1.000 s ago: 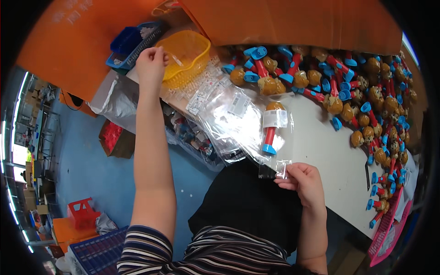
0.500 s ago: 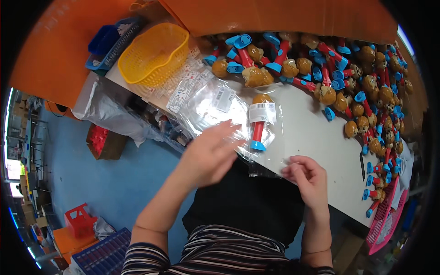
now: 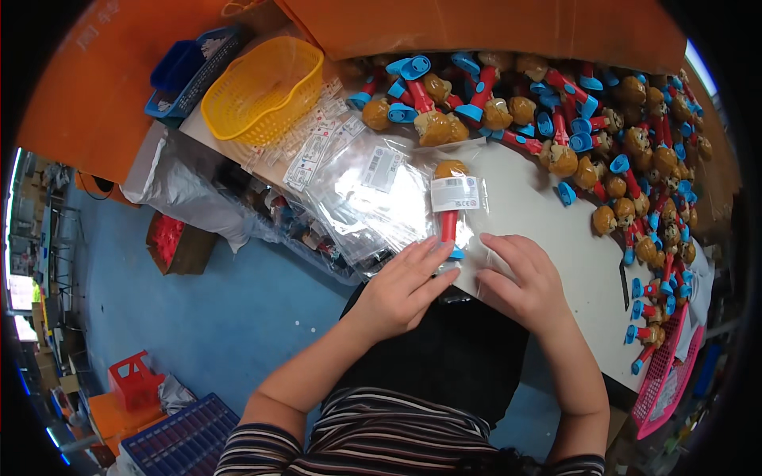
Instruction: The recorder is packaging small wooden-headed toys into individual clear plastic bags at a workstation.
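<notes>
Left hand (image 3: 405, 287) came back from the yellow basket (image 3: 262, 87) at upper left, both it and right hand (image 3: 520, 279) pressing flat, fingers open, on the light, slippery bagged toy (image 3: 450, 208) at frame centre, best pinched at its bottom edge.

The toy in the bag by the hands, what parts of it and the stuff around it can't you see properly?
Head view only:
- bagged toy: its blue lower end is covered by the left hand.
- yellow basket: its contents are too small to tell.
- pink basket: cut off by the dark fisheye rim.
- right hand: fingertips hide what they press.
</notes>
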The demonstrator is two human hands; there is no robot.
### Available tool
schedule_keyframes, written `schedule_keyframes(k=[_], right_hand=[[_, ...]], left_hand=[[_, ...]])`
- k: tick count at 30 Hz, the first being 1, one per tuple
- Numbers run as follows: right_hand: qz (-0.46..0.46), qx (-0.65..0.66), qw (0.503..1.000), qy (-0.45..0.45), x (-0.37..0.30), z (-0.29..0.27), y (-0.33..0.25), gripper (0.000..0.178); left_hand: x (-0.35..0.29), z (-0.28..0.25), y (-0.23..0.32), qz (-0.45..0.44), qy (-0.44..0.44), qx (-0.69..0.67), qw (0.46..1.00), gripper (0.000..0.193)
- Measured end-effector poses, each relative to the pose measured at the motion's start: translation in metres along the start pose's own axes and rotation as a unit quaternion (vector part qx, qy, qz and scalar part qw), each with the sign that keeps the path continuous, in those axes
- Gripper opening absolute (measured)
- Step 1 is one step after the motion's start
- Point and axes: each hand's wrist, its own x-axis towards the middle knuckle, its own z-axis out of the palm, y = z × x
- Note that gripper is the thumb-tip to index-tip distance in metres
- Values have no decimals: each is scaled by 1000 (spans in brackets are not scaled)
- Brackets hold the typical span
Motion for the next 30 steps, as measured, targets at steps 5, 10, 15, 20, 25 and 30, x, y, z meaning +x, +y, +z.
schedule_keyframes(k=[5, 10, 15, 20, 25, 30], right_hand=[[159, 46, 986, 24, 2, -17, -35, 21], [249, -64, 966, 11, -1, 3, -71, 17], [328, -133, 935, 35, -1, 37, -64, 27], [342, -83, 927, 126, -11, 37, -49, 25], [361, -91, 915, 158, -24, 43, -40, 24], [388, -75, 890, 227, -23, 40, -37, 31]], left_hand=[[3, -1, 8, -101, 63, -88, 989, 51], [45, 6, 13, -385, 76, -288, 873, 84], [65, 13, 11, -408, 29, -302, 861, 89], [67, 29, 5, -423, 41, -364, 829, 86], [78, 39, 10, -424, 59, -435, 792, 78], [77, 54, 9, -411, 84, -485, 767, 68]])
